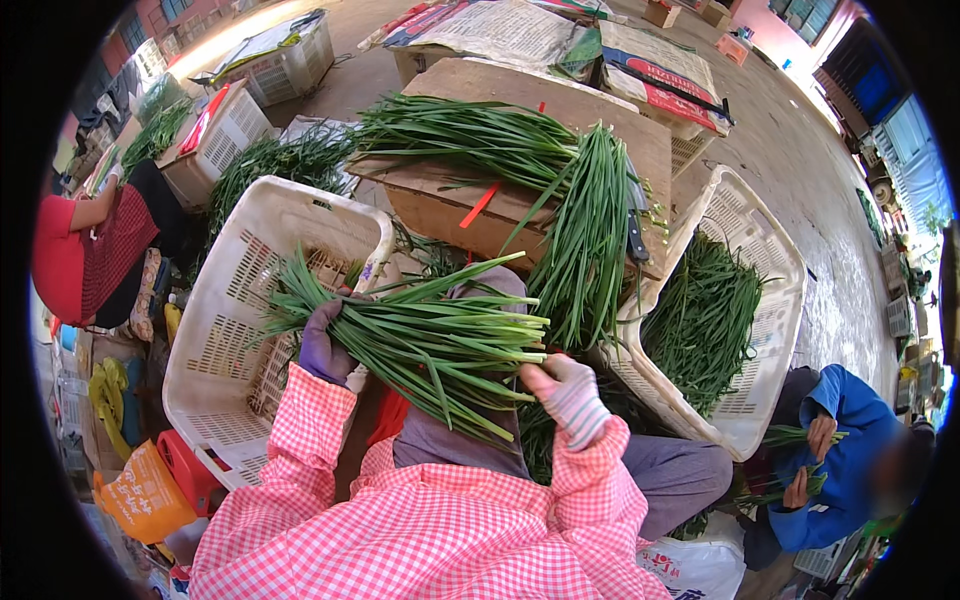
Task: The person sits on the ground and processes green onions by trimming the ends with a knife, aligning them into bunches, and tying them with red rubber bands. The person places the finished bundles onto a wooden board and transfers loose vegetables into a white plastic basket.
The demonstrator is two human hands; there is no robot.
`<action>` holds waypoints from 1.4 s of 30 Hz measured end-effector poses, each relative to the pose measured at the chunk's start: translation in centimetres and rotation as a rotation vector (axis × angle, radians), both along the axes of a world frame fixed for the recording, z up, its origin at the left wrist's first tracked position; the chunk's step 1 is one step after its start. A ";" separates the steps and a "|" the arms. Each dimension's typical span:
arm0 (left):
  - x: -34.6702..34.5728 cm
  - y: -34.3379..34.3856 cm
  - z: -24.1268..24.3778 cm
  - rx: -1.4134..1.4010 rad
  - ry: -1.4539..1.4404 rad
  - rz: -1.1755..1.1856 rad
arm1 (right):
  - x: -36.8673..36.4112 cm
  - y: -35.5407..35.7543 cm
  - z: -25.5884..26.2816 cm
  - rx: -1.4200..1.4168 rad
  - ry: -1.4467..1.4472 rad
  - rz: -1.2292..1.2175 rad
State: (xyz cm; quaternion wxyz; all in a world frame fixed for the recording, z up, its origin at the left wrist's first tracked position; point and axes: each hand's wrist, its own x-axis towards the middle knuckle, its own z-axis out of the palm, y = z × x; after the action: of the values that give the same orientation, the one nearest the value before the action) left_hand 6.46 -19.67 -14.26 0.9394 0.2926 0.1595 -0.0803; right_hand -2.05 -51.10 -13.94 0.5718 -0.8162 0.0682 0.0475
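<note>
Across my lap lies a loose bunch of garlic chives, pale stem ends pointing right. My left hand, in a dark purple glove, grips the bunch near its leafy end. At the stem ends, my right hand has its fingers closed around a stem; a striped fingerless glove covers the palm. Another bunch of chives hangs over the front edge of a wooden board. Behind it a thick pile of chives lies sideways. A knife with a black handle rests on the board by cut stem ends.
A white plastic crate stands at my left, another crate with chives at my right. A person in blue handles greens at the right; a person in red sits at the left. Covered crates stand beyond the board.
</note>
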 end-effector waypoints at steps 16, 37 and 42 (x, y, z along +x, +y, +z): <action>0.7 -0.6 -2.6 -0.077 0.009 0.010 | -1.5 -0.3 -0.4 0.389 0.076 -0.529; 0.9 -1.7 -1.4 -0.027 -0.019 -0.020 | -2.8 1.6 -2.1 0.663 0.362 -0.148; 0.8 -1.5 -1.1 0.058 -0.026 -0.038 | -6.2 -2.9 -2.2 -0.076 0.347 -0.059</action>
State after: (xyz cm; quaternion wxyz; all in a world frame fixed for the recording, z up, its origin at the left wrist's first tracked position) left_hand 7.26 -21.20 -15.34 0.9308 0.3238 0.1441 -0.0896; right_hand -8.23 -54.04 -16.19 0.5215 -0.8142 0.1916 0.1684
